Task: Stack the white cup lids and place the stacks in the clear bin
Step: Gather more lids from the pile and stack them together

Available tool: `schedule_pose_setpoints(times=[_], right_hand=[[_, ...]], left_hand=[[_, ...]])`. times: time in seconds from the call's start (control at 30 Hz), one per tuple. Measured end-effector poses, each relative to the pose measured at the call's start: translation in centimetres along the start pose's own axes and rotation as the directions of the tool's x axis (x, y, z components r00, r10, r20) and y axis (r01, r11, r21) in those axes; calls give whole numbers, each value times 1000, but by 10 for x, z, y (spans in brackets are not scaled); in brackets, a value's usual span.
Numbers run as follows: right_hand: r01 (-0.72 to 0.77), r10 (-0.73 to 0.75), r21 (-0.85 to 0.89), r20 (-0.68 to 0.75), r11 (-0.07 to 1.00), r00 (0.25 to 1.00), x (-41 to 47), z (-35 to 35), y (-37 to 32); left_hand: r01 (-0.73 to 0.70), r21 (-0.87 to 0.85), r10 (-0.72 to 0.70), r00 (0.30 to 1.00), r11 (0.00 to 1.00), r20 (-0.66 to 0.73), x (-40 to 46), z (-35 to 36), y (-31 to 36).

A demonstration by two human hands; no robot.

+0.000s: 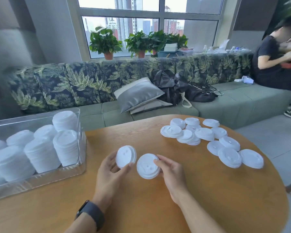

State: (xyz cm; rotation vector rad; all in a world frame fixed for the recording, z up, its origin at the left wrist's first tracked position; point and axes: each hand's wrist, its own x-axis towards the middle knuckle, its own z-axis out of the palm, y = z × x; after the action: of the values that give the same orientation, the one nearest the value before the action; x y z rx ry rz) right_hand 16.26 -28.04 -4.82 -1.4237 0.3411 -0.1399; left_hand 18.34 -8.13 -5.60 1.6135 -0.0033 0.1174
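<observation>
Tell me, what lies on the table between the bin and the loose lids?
Only the two hands, each holding lids; head view.

Bare tabletop (200,190) beside full-looking bin (81,132)

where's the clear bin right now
In the head view the clear bin sits at the left edge of the wooden table, left of both hands, already holding several stacks of white lids.

We see two small lid stacks (125,156) held tilted, loose white lids (208,140) scattered flat, tall stacks upright in the clear bin (40,115).
</observation>
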Motion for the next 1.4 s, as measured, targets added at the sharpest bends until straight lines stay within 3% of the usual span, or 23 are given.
schedule_pose_setpoints(times=[0.37,0.93,1.4], right_hand=[[-133,117,100,151,986,982,-68,14,4],[-158,128,165,180,973,975,-78,13,18],[-132,103,121,219,984,970,-79,12,18]], left_hand=[[125,-58,-116,984,990,137,-86,-46,13],[342,-378,-290,938,860,190,-77,-58,2],[273,-203,-224,946,940,234,-76,-51,2]])
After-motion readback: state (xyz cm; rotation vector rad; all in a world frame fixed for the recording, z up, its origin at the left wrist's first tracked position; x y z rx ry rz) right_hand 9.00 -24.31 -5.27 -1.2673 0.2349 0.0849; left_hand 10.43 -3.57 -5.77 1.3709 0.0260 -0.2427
